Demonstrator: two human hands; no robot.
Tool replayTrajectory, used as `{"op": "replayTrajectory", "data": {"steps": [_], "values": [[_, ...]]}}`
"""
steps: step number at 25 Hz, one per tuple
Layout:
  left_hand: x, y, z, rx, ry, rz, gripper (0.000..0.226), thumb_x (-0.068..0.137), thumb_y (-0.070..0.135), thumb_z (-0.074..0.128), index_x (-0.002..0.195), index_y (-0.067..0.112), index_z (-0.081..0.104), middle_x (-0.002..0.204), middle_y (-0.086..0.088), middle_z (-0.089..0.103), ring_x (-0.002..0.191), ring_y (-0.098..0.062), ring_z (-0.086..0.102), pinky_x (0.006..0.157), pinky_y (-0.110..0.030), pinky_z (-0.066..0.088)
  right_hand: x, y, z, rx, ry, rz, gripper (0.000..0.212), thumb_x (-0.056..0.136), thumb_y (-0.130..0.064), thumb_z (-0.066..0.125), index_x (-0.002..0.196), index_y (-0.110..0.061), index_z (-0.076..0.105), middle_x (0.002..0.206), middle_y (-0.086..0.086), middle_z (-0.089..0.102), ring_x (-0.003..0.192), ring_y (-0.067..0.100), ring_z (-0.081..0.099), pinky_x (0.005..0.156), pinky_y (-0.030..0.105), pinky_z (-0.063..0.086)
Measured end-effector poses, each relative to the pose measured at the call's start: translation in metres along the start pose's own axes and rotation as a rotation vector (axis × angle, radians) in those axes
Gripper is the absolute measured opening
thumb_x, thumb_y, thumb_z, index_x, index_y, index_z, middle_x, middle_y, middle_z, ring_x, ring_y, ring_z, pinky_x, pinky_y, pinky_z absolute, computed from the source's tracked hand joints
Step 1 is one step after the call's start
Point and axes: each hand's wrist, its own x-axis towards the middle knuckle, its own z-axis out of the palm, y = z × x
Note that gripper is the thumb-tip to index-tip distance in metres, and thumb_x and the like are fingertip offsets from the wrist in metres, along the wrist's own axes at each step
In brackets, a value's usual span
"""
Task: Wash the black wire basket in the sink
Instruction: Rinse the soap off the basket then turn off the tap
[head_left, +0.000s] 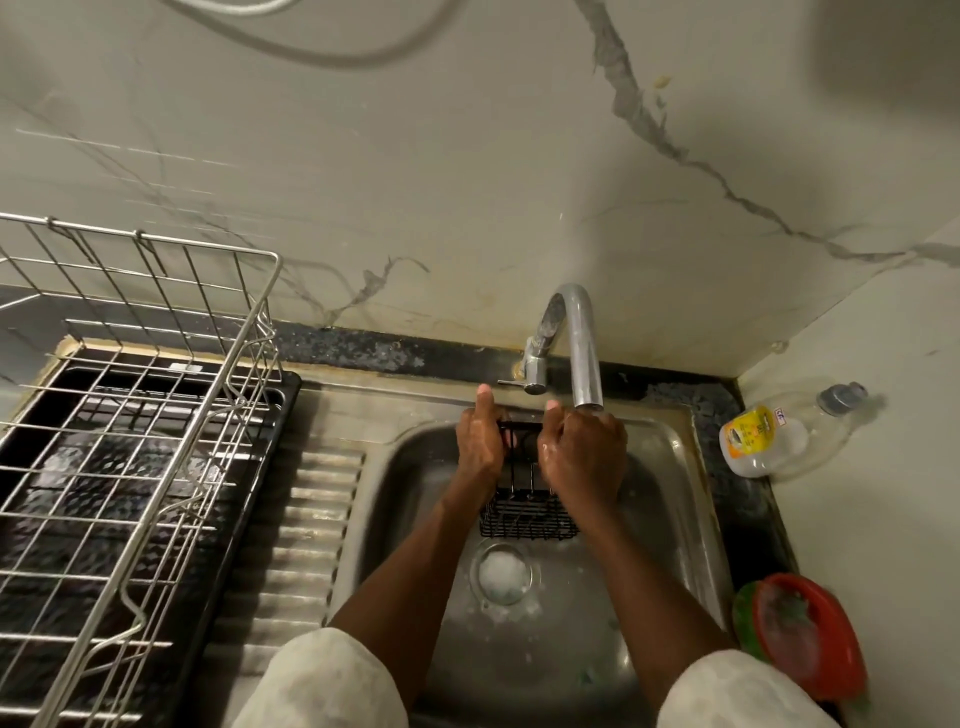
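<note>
Basket (527, 512), black wire, is held in sink (670, 499) bowl just below tap (584, 353) spout, betw. both hands. Left hand (480, 447) grips its L side, fingers curled, thumb up; right hand (584, 452) clamps R side, fingers curled, directly under spout. Bottle (779, 441) lies right of tap.

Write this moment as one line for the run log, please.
phase: washing | left hand: grips black wire basket | right hand: grips it too, under faucet | place: in sink, behind foamy drain
</note>
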Motion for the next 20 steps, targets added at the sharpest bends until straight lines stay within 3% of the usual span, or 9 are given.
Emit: {"op": "replayTrajectory", "data": {"steps": [2,4,6,8,10,13,15,17,20], "values": [[-0.002,0.0,0.0,-0.003,0.025,-0.025,0.06,0.103,0.057,0.037,0.1,0.005,0.066,0.094,-0.013,0.074,0.086,-0.022,0.073,0.078,-0.033,0.059,0.016,-0.011,-0.002,-0.127,-0.144,0.09,0.048,0.104,-0.039,0.042,0.084,-0.008,0.073,0.08,0.013,0.072,0.079,0.029,0.067,0.078,0.036,0.041],[-0.001,0.001,0.004,0.006,0.022,-0.021,0.054,0.106,0.049,0.037,0.081,0.011,0.066,0.074,-0.004,0.071,0.071,-0.015,0.069,0.071,-0.032,0.056,0.017,-0.023,0.001,-0.2,-0.218,0.128,0.057,0.105,-0.049,0.028,0.088,-0.017,0.071,0.08,0.007,0.07,0.079,0.024,0.065,0.076,0.035,0.037],[0.0,0.007,0.002,-0.01,0.018,-0.025,0.049,0.103,0.045,0.042,0.072,0.014,0.065,0.068,-0.005,0.068,0.067,-0.02,0.063,0.074,-0.038,0.055,0.005,-0.033,0.008,-0.115,-0.227,-0.028,0.052,0.105,-0.052,0.02,0.093,-0.027,0.064,0.084,-0.001,0.068,0.084,0.019,0.063,0.081,0.037,0.039],[0.002,0.009,-0.005,-0.131,-0.026,-0.065,0.033,0.095,0.036,0.05,0.076,0.014,0.066,0.073,-0.009,0.066,0.073,-0.025,0.06,0.08,-0.043,0.053,-0.008,-0.03,0.014,-0.043,-0.226,-0.209,0.043,0.104,-0.052,0.022,0.103,-0.028,0.058,0.095,-0.005,0.066,0.094,0.017,0.06,0.089,0.039,0.042],[-0.003,0.009,-0.009,-0.11,-0.13,-0.007,0.026,0.092,0.028,0.05,0.084,0.01,0.066,0.08,-0.013,0.067,0.081,-0.03,0.062,0.084,-0.046,0.054,-0.003,-0.021,0.014,-0.023,-0.246,-0.25,0.042,0.102,-0.054,0.022,0.111,-0.027,0.052,0.097,-0.003,0.066,0.094,0.019,0.061,0.09,0.04,0.044],[-0.017,0.008,-0.01,0.066,-0.344,0.216,0.024,0.098,0.022,0.049,0.098,0.005,0.065,0.098,-0.013,0.07,0.094,-0.029,0.067,0.09,-0.047,0.056,0.008,-0.006,0.006,0.021,-0.211,-0.092,0.047,0.104,-0.052,0.024,0.106,-0.023,0.061,0.087,0.003,0.07,0.083,0.022,0.067,0.071,0.031,0.05],[-0.027,0.005,-0.011,0.295,-0.425,0.422,0.019,0.102,0.012,0.05,0.108,0.013,0.068,0.103,0.005,0.071,0.1,-0.008,0.068,0.091,-0.026,0.056,0.005,0.003,-0.002,0.139,-0.138,0.069,0.043,0.106,-0.043,0.033,0.098,-0.017,0.066,0.082,0.005,0.07,0.074,0.021,0.067,0.056,0.023,0.041],[-0.033,0.006,-0.01,0.544,-0.382,0.698,0.022,0.102,0.01,0.054,0.113,0.019,0.07,0.099,0.02,0.068,0.095,0.007,0.065,0.085,-0.011,0.051,-0.001,0.006,-0.005,0.213,-0.069,0.193,0.032,0.105,-0.035,0.039,0.107,-0.013,0.063,0.088,0.008,0.072,0.078,0.026,0.067,0.059,0.025,0.041],[-0.027,0.002,-0.015,0.709,-0.403,0.943,0.02,0.107,0.02,0.052,0.113,0.018,0.07,0.099,0.006,0.073,0.088,-0.002,0.069,0.081,-0.025,0.057,-0.005,0.012,-0.004,0.243,-0.019,0.169,0.023,0.106,-0.028,0.041,0.115,-0.012,0.056,0.087,0.009,0.07,0.077,0.028,0.069,0.058,0.027,0.043]]}}
